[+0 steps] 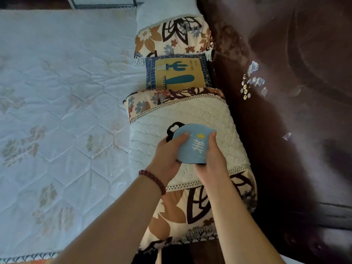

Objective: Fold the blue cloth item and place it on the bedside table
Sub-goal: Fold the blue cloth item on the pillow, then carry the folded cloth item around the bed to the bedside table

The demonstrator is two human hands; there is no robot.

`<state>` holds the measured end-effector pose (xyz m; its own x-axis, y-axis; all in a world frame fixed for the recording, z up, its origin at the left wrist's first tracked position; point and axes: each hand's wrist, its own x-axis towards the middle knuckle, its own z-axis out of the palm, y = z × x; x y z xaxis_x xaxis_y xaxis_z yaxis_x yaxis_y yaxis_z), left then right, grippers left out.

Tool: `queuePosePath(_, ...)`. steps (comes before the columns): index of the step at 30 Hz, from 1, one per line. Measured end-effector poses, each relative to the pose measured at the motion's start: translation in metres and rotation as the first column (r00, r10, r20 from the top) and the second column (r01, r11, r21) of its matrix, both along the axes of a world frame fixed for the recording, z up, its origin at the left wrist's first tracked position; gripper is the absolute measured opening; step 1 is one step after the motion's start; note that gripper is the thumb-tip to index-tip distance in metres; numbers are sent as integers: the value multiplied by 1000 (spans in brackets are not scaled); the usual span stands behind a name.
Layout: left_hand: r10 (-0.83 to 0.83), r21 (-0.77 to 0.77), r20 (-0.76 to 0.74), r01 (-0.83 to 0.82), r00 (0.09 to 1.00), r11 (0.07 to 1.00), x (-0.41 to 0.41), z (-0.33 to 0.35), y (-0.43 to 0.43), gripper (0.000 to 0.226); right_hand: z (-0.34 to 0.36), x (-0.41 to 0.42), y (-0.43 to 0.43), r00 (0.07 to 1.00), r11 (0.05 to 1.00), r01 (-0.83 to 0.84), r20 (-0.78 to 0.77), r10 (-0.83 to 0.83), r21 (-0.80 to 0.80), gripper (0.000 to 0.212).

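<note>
Two-hand grip — one blue cloth item (192, 145)

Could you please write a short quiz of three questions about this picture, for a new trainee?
1. True or false: both hands hold the blue cloth item.
2. Which wrist wears the red bead bracelet? A) left B) right
3. Fill in: the small cushion between the two pillows shows a ____ print.

Key:
1. True: left hand and right hand grip it over the white pillow.
2. A
3. cactus
</note>
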<state>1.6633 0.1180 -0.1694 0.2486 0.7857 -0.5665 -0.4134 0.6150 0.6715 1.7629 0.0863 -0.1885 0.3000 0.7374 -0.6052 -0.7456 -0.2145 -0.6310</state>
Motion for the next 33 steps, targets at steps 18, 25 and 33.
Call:
queuePosePath(18,362,-26,178,-364,915,931,-102,120,-66,33,113,-109,-38,985,977,-166,-28,172,135,29)
queuePosePath(25,447,9,226,-461,865,887,-178,148,-120,25,145,-187,-81,964,950,-257,-15,264,178,35)
queuePosePath(33,544,4,195,-555,816,832,-294,165,-197,33,162,-298,-142,888,875,-430,-73,455,221,25)
